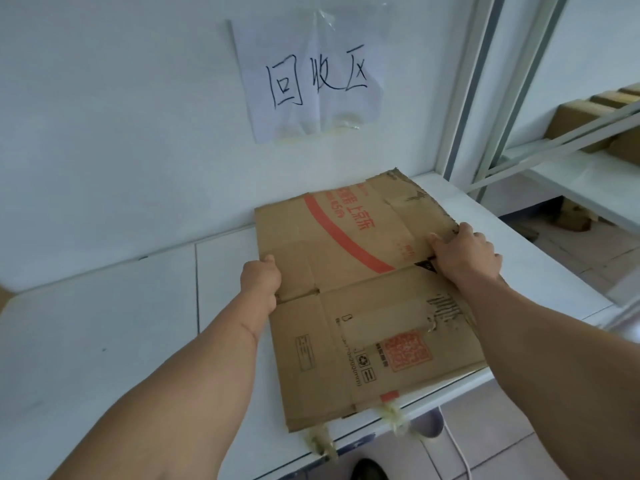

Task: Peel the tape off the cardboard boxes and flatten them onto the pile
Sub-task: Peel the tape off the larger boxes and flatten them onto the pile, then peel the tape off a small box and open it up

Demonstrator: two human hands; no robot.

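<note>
A flattened brown cardboard box [349, 299] with red print lies on the white table [104, 341], its near edge overhanging the table's front. My left hand [261, 280] grips the box's left edge at the middle fold, fingers curled under it. My right hand [465, 252] grips the right edge at the same fold, thumb on top. Bits of yellowish tape [393, 415] hang from the box's near edge.
A paper sign [311, 81] with handwritten characters is taped to the wall above the box. Metal shelving [571, 140] with more cardboard boxes [581, 123] stands at the right. A white cable [460, 448] and a dark shoe [369, 471] show on the tiled floor below.
</note>
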